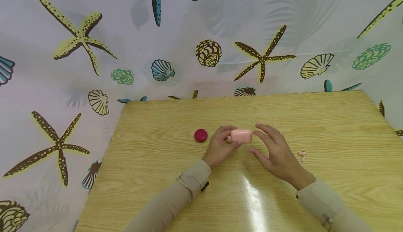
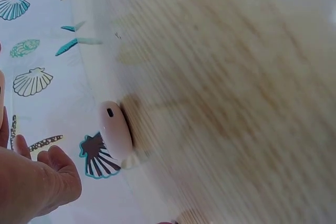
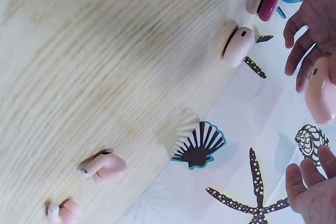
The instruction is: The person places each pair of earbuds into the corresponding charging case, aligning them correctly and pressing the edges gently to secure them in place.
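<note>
Pinched in my left hand [image 1: 220,146] sits a pink case [image 1: 241,136]; my right hand [image 1: 274,153] hovers relaxed beside it, seemingly not touching.

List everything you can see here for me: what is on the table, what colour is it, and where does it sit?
Pink case: one, pale pink, held above the middle of the table.
Second pink case: one, pale pink, lying on the table near the far edge, seen in the wrist views.
Round red case: one, dark red, on the table left of the hands.
Earbuds: two, pale pink, on the table right of the hands, close together.
Table: one, light wood grain.
Backdrop cloth: one, white with starfish and shells, behind and beside the table.
Left hand: grips the pink case; beige sleeve.
Right hand: open, close beside the pink case; beige sleeve.
</note>
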`<state>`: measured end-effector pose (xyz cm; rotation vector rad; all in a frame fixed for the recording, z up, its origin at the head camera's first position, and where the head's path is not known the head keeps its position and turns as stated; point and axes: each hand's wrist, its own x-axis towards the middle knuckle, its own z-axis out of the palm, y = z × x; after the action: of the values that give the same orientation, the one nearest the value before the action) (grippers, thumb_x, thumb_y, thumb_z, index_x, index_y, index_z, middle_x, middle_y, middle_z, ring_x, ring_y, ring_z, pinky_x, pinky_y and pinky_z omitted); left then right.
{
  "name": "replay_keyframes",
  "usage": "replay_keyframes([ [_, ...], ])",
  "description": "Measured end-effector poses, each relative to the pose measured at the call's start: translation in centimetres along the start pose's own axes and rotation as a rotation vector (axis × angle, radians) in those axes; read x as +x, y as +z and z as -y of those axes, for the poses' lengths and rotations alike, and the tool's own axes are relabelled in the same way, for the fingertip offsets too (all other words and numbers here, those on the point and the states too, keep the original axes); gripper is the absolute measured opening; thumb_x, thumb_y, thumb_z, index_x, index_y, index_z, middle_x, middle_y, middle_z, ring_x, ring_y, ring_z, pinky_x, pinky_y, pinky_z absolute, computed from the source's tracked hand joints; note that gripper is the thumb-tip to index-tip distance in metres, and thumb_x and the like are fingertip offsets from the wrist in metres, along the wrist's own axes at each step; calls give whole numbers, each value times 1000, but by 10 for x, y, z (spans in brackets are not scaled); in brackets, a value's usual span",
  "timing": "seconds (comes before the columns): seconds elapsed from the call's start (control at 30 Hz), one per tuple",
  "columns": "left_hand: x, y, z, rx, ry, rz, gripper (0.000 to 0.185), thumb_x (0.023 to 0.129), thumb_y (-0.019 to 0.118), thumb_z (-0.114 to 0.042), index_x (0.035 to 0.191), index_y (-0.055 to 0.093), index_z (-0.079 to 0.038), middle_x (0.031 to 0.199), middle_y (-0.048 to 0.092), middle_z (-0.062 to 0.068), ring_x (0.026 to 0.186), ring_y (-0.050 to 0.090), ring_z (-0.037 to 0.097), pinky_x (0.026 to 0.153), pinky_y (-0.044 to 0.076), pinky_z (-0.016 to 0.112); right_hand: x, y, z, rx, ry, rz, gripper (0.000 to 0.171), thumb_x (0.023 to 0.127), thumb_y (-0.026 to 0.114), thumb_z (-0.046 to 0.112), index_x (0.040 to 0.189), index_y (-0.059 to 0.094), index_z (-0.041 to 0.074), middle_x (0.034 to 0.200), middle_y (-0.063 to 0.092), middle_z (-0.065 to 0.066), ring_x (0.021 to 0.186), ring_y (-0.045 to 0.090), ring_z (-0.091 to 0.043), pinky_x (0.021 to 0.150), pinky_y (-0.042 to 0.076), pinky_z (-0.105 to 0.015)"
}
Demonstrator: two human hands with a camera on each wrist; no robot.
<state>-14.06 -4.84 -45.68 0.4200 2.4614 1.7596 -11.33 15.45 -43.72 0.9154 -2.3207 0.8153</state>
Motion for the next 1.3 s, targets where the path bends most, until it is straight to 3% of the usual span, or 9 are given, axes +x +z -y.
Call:
replay_keyframes([
  [0.2, 4, 0, 5, 28, 41, -36, 28, 84, 73, -18, 102, 70, 4, 125, 57, 13, 120, 53, 26, 95, 47, 48, -2, 2, -3, 23, 26, 8, 55, 98, 46, 41, 122, 54, -8, 130, 51, -27, 119, 48, -41, 96, 38, -53],
  [0.43, 4, 2, 8, 20, -7, -12, 26, 83, 73, -18, 101, 70, 1, 128, 56, 9, 122, 51, 23, 97, 48, 42, 5, 8, -9, 4, 56, 59, 43, 87, 68, 15, 122, 55, -7, 131, 51, -27, 120, 48, -43, 95, 40, -58],
  [0.57, 3, 3, 9, -19, -31, 5, 27, 84, 73, -16, 104, 70, 1, 130, 54, 7, 121, 51, 21, 96, 50, 41, 9, 12, -9, -10, 56, 83, 41, 84, 70, 12, 119, 57, -5, 131, 51, -26, 120, 48, -43, 93, 42, -59],
  [0.93, 2, 4, 8, -34, -2, 37, 29, 84, 72, -16, 107, 69, 1, 132, 51, 8, 121, 50, 24, 94, 51, 47, 11, 18, -9, -5, 46, 70, 36, 74, 76, -1, 107, 62, 0, 124, 55, -25, 115, 52, -43, 90, 44, -60],
  [1.3, 1, 4, 8, -29, 4, 51, 29, 84, 72, -16, 109, 69, -1, 132, 51, 8, 122, 50, 23, 95, 51, 44, 13, 16, -13, 13, 11, 64, 33, 73, 75, -3, 103, 63, 0, 119, 58, -24, 113, 52, -42, 90, 43, -58],
])
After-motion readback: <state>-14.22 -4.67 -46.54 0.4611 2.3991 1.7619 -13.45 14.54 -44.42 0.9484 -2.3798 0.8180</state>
